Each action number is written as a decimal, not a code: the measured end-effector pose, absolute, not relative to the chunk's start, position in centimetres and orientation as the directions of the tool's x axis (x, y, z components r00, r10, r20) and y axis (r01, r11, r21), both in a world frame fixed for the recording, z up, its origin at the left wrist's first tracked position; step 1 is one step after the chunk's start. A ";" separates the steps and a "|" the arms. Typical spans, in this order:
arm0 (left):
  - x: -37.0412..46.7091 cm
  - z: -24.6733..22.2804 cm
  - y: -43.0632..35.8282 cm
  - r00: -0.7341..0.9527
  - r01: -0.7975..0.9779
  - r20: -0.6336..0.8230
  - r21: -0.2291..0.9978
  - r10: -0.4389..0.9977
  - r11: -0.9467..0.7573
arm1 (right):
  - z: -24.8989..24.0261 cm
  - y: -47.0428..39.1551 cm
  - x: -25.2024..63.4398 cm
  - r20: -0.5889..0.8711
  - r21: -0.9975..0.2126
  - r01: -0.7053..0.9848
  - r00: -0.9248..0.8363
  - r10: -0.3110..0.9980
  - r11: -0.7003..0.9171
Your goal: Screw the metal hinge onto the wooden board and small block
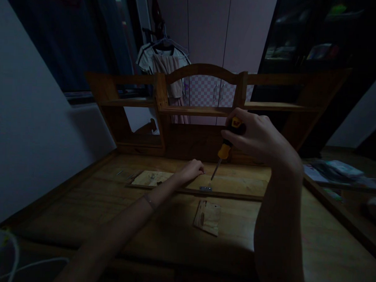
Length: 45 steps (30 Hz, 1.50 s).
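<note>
Right hand (257, 133) closed round the handle of a yellow-and-black screwdriver (224, 150), fingers and thumb wrapped near its top. Left hand (190, 170) low over a long, pale wooden board (243, 185), fingers curled inward; cannot tell whether a small item is pinched between them.

Screwdriver slants down, bare shaft showing, tip just beside a small, grey metal plate (205, 188). Contact between tip and plate: cannot tell.

Plate sits at the near edge of the board, small spots on its face; too small to tell screw heads from empty holes. So progress is readable only in part: plate in position at the edge, tool in the grip, fastening state unclear. No second plate made out along the visible edge. How much is left cannot be judged from this view; judgement only, light is poor.

Board lies lengthwise across a broad wooden desktop (111, 204), its left end rough and dark-marked. Nearer the person, apart from the board, a small, pale wooden piece (211, 218) with a dark stain. Left of the board, a thin, light-coloured sliver (119, 172), material unclear. Behind, a brown wooden shelf unit (197, 111) with an arched top rail.
</note>
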<state>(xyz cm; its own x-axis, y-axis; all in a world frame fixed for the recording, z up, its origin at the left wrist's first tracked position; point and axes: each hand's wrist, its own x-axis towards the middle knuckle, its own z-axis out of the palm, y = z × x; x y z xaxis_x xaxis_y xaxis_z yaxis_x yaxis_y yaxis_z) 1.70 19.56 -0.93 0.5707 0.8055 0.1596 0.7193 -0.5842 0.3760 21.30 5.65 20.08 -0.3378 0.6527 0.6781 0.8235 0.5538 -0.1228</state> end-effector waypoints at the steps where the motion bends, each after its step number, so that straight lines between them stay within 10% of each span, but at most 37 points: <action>1: 2.0 -0.7 20.0 0.569 0.729 0.140 0.369 0.810 -0.576 | 20.1 5.6 21.4 0.678 -0.126 0.822 -0.336 0.653 0.555; 9: 2.2 0.0 22.2 0.572 0.749 0.132 0.318 0.810 -0.581 | 20.2 5.1 21.8 0.683 -0.149 0.811 -0.330 0.652 0.566; 19: 0.0 1.5 14.1 0.436 0.339 0.629 0.547 0.643 -0.765 | 20.1 5.4 22.4 0.704 -0.158 0.818 -0.300 0.644 0.554; 25: 1.5 -1.7 13.3 0.261 0.211 0.487 0.814 0.833 -0.541 | 19.9 5.8 22.4 0.686 -0.144 0.836 -0.301 0.662 0.529; 45: 2.2 -2.7 11.5 0.310 0.394 0.504 0.704 0.806 -0.591 | 20.0 5.9 21.7 0.656 -0.108 0.856 -0.320 0.683 0.505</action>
